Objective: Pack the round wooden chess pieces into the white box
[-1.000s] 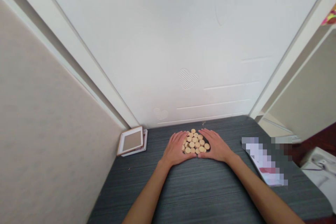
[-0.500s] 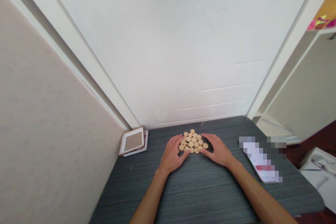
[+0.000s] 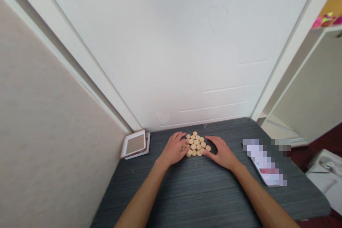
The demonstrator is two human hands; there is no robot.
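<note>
Several round, pale wooden discs (image 3: pixel 196 142) lie in a close cluster on the dark table, some overlapping. My left hand (image 3: pixel 174 149) curves around the cluster's left side with its fingers apart. A few discs there are partly hidden under its bent fingers. Across from it, my right hand (image 3: pixel 220 152) rests at the right side, open, thumb and fingers spread. Its thumb tip touches a disc at the near right edge of the cluster.
Two shallow framed trays (image 3: pixel 135 144) are stacked at the table's back left corner. A blurred-out flat object, perhaps a phone (image 3: pixel 264 164), lies to the right. The white panel (image 3: pixel 171 42) with embossed hearts rises behind the dark table (image 3: pixel 184 192); a wall (image 3: pixel 48 131) borders it on the left.
My left hand has shifted slightly left and bent its fingers over the left-side discs, with the thumb drawn back. My right hand stays almost the same. The view has moved a little.
</note>
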